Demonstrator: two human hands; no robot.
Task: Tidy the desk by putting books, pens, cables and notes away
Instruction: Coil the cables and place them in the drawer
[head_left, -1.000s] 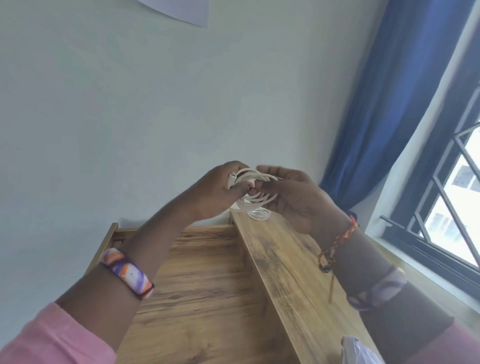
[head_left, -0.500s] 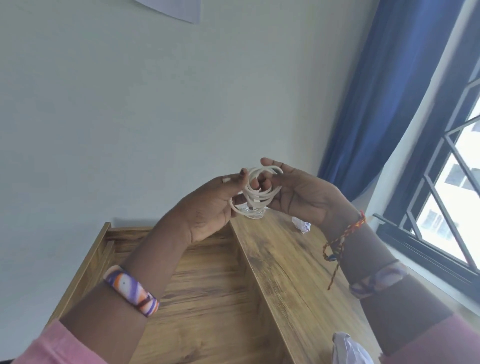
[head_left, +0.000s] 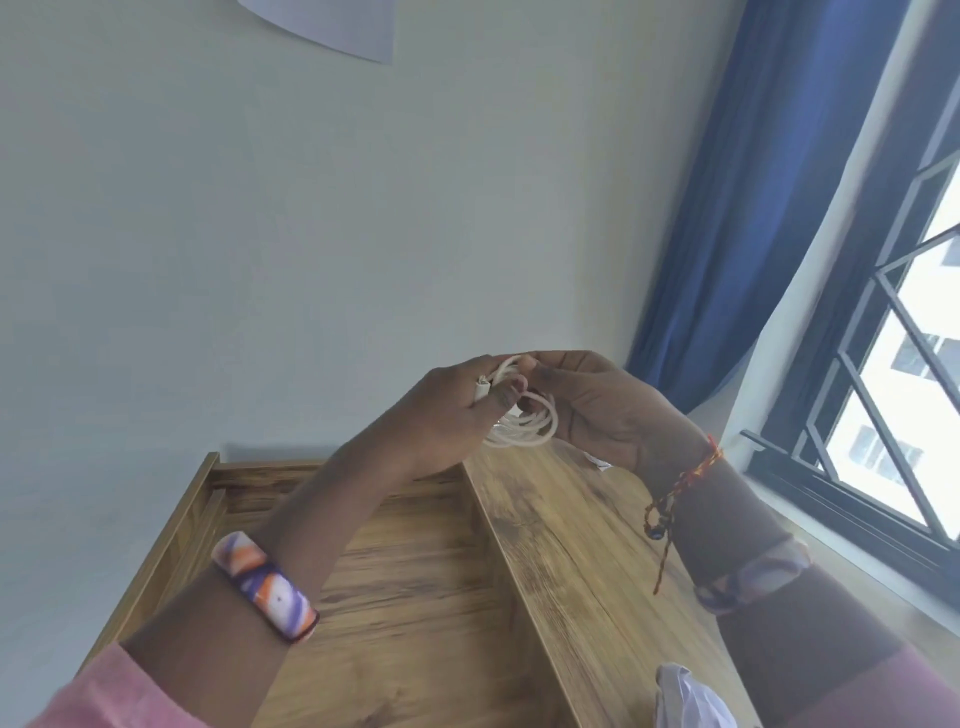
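Both my hands meet above the far end of the bench (head_left: 566, 525), the coiled white cable (head_left: 524, 426) hanging between them. My left hand (head_left: 447, 415) pinches the plug end against the loops; my right hand (head_left: 608, 410) curls round the coil's other side. Loops lie flat-on toward me, so tucking the plug through looks like left-hand work.

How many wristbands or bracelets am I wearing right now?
3. A purple-and-orange band on the left forearm, a red-and-yellow braided thread bracelet at the right wrist, and a patterned band further up the right forearm. Sleeves could hide more.
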